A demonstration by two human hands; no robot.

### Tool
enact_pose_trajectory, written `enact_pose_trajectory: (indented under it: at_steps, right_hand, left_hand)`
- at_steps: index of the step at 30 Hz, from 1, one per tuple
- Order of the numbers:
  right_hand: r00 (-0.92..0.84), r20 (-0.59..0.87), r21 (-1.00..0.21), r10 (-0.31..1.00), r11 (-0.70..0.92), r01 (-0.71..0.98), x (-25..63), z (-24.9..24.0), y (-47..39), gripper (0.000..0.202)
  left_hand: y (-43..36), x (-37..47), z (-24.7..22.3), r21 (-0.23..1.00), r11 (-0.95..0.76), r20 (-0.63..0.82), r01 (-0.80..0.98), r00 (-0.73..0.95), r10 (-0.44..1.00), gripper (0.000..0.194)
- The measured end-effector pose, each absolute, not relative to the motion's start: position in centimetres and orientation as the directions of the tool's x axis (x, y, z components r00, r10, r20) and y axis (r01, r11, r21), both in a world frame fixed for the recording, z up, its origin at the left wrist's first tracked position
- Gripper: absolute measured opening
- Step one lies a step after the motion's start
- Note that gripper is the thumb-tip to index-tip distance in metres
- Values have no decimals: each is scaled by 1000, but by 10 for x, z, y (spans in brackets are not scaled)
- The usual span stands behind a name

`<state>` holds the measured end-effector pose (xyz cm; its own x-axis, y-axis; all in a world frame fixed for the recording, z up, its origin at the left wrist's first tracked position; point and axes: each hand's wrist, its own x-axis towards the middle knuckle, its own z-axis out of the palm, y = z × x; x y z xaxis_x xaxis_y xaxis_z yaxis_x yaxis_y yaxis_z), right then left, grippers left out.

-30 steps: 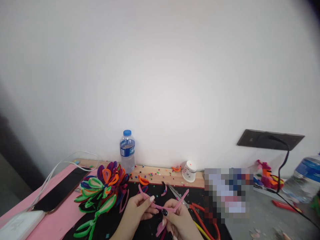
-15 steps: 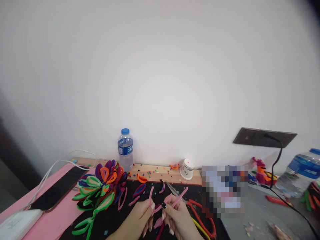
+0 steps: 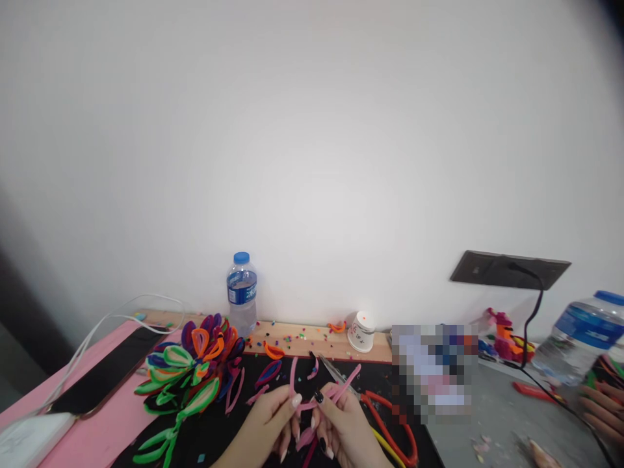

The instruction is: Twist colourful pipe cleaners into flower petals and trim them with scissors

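My left hand pinches a pink fuzzy stem whose free end points up. Close beside it, my right hand is closed on another part of the pink stems, with one end sticking out to the upper right. A pink strand runs between the two hands, and a pink leaf-shaped loop hangs below them. Scissors with orange-red handles lie just right of my right hand, blades toward the wall. To the left is a multicoloured bunch of fuzzy-stem petals.
A water bottle and an upturned paper cup stand by the wall. Beads are scattered on the wooden strip. A phone lies left on pink sheets. Another person's hand is at the far right, below a large bottle.
The view has shifted slightly. My hands have barely moved, still holding the pink stems, with the strand between them a little straighter. Another person's hand has come into view at the right edge.
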<state>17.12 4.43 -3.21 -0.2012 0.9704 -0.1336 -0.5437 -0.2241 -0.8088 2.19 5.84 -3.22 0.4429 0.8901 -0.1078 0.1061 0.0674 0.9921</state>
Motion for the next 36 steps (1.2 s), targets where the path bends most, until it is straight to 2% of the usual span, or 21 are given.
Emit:
enact_pose_trajectory:
  at_steps: [5,13,21,36]
  right_hand:
    - [-229,-137,-812,964,-241,-532,171,-34,44,33]
    - [-275,-137,-844,952,-257,-470,171,-40,45,33]
    - [-249,-115,-826,962,-232,-514,169,-37,46,33]
    - [-228,-175,-778,958,-277,-563,169,-41,46,37]
  left_hand:
    - [63,22,-31,987,148,-116,-65,356,927,41]
    - [55,26,-28,905,312,-169,-289,429,887,39]
    - [53,26,-26,947,229,-69,-226,552,831,42]
    - [54,25,-31,976,169,-55,-134,605,795,40]
